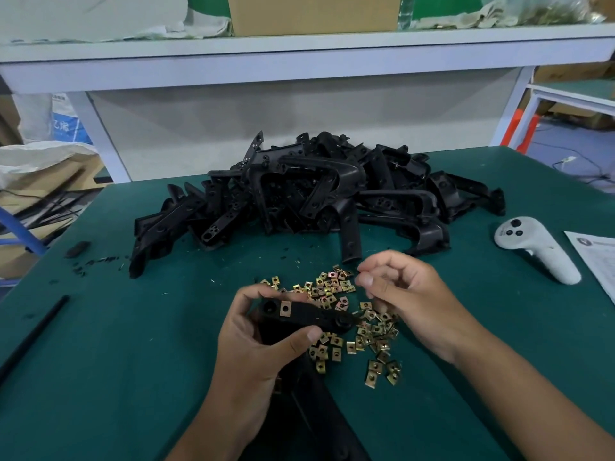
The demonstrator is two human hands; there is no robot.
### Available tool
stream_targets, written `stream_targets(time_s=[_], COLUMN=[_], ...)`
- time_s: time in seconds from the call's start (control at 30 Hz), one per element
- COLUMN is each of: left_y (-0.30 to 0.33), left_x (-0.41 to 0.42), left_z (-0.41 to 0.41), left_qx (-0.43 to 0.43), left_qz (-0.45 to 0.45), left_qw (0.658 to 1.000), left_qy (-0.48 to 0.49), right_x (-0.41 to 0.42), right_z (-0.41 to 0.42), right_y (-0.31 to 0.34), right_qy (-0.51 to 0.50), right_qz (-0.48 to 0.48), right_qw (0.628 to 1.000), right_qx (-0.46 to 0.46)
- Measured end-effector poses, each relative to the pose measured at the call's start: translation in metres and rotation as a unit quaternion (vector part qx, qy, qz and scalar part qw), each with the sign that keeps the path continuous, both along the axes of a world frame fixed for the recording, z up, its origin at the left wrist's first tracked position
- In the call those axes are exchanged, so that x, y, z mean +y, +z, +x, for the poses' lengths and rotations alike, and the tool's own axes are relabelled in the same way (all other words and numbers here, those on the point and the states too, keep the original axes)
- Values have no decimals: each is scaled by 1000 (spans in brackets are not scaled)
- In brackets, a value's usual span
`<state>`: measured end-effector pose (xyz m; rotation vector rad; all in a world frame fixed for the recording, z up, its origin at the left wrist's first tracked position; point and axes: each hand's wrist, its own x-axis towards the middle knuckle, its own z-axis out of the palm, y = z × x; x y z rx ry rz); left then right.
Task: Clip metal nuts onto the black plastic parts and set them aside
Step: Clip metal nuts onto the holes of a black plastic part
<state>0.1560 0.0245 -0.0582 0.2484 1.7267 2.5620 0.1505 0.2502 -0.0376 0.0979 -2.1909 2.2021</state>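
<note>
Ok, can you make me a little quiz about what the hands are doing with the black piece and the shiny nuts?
1. True or false: one nut already sits on the black part that the left hand grips.
2. Where is the big heap of black parts? A) nearer the person than the loose nuts B) beyond the loose nuts C) on the shelf
3. Fill in: the white controller lies on the ____ side of the green table.

Key: 1 true; 2 B; 3 right. The right hand hovers over the nuts, fingers curled; whether it pinches one is unclear.
</note>
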Motion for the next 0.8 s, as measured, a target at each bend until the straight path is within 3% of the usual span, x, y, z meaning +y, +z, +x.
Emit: stream_targets(time_s=[0.13, 0.33, 0.57, 0.8], left_y=[0, 2, 0, 0], left_x=[1, 2, 4, 5], left_z=[3, 7, 6, 6], left_qx=[4, 21, 66, 87], left_qz=[-58, -106, -150, -152], left_qw=[998, 994, 986, 984], left_qy=[-17, -28, -24, -18], right_x=[-6, -6, -9, -18], right_z=[1, 3, 7, 12], right_y=[-1, 1, 4, 4], right_qy=[47, 91, 87, 111], right_qz=[-116, -155, -112, 16], right_qw=[991, 982, 988, 994], right_qx=[-44, -62, -56, -18])
